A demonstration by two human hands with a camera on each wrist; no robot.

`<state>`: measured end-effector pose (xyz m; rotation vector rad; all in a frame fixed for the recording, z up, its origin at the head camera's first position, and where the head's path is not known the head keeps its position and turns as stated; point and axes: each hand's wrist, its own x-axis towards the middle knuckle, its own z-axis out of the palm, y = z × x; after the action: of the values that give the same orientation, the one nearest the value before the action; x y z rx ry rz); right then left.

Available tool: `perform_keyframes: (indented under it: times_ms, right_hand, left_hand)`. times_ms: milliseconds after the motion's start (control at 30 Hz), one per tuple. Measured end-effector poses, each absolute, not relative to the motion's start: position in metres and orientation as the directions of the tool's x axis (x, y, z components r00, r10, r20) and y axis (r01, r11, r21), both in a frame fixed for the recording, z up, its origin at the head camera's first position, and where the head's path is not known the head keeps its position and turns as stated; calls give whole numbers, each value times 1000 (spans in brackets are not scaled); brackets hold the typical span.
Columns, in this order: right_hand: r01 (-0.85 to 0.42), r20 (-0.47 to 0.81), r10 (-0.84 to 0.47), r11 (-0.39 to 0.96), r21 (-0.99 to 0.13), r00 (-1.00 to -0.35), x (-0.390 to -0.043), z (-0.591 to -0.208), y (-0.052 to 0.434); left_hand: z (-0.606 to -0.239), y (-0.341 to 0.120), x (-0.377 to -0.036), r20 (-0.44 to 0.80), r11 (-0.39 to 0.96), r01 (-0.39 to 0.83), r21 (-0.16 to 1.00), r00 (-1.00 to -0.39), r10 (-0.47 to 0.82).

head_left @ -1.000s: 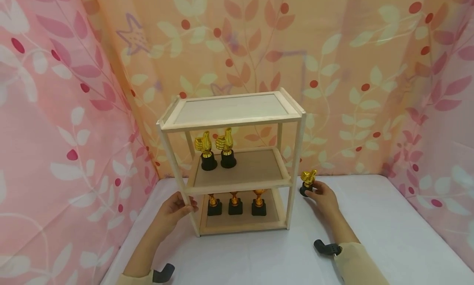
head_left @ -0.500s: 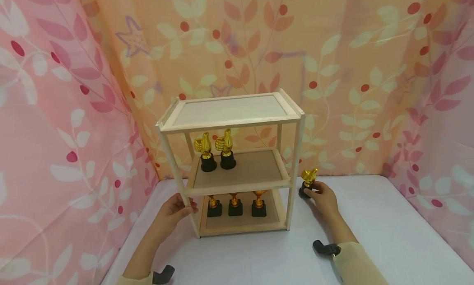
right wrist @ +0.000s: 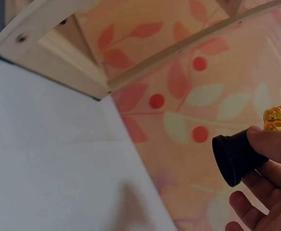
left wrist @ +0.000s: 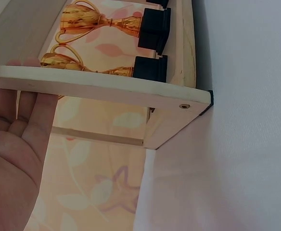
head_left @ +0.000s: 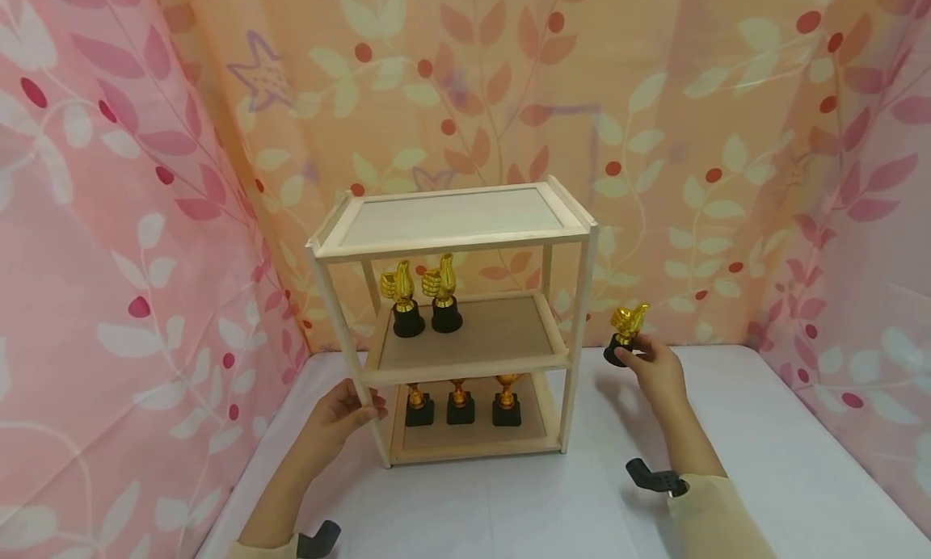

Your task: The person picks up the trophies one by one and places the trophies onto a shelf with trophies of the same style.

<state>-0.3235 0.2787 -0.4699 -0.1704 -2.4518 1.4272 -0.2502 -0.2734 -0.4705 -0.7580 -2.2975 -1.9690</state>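
Note:
My right hand (head_left: 660, 373) pinches the black base of a gold thumbs-up trophy (head_left: 627, 325), to the right of a three-tier wooden shelf (head_left: 465, 375). In the right wrist view this trophy's black base (right wrist: 236, 156) is lifted above the white cloth, thumb on one side and fingers on the other. My left hand (head_left: 342, 418) grips the shelf's front left post (head_left: 356, 349); the left wrist view shows fingers passing behind that post (left wrist: 102, 86). Two more thumbs-up trophies (head_left: 446, 292) stand at the left of the middle shelf. Three gold cup trophies (head_left: 507, 401) line the bottom shelf, their tops partly hidden.
The top shelf panel (head_left: 454, 216) has low side rails. A white cloth (head_left: 480, 510) covers the table. Orange and pink floral curtains (head_left: 676, 139) hang behind and at both sides. Black wrist mounts (head_left: 655, 478) stick out from both forearms.
My right hand has raised the thumbs-up trophy off the table and moved it slightly right. The left hand stays on the shelf post.

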Motion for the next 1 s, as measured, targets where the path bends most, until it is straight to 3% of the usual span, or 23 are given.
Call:
perform_keyframes:
  times_ms: [1000]
  right_hand:
    - [-225, 398, 260, 509, -831, -880, -248, -362, 259]
  left_hand:
    - [-471, -275, -251, 348, 67, 395, 916, -868, 355]
